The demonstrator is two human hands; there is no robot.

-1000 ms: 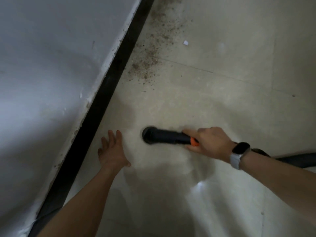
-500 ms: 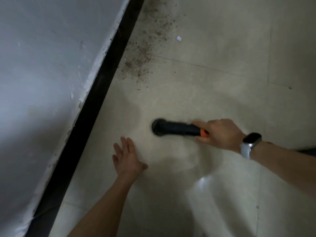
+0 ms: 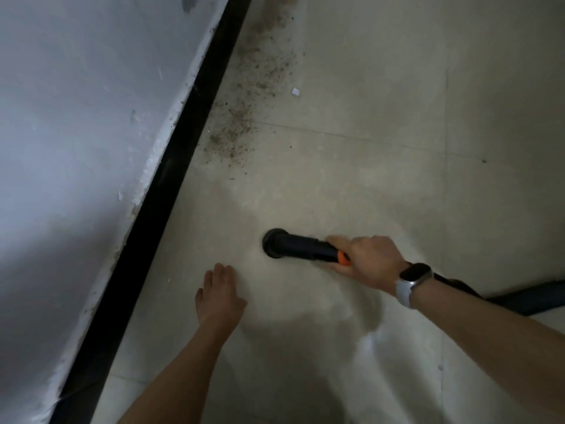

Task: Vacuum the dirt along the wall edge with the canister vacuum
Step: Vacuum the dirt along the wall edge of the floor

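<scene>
My right hand point(image 3: 365, 260) grips the black vacuum nozzle point(image 3: 293, 246) at its orange collar, the round mouth pointing left low over the pale floor tiles. A dark hose point(image 3: 526, 298) trails off behind my right wrist to the right edge. Brown dirt point(image 3: 241, 123) is scattered on the floor beside the black baseboard point(image 3: 171, 185), well above the nozzle mouth and apart from it. My left hand point(image 3: 220, 296) rests flat on the floor with straight fingers, below and left of the nozzle. The canister itself is out of view.
A white wall point(image 3: 76, 133) with chipped paint fills the left side, running diagonally above the baseboard. A small white scrap point(image 3: 295, 92) lies on the tile to the right of the dirt. A tile joint crosses the floor above the nozzle.
The view has shifted, so the dirt patch sits lower in frame. My right hand stays on the nozzle and my left hand stays flat on the floor.
</scene>
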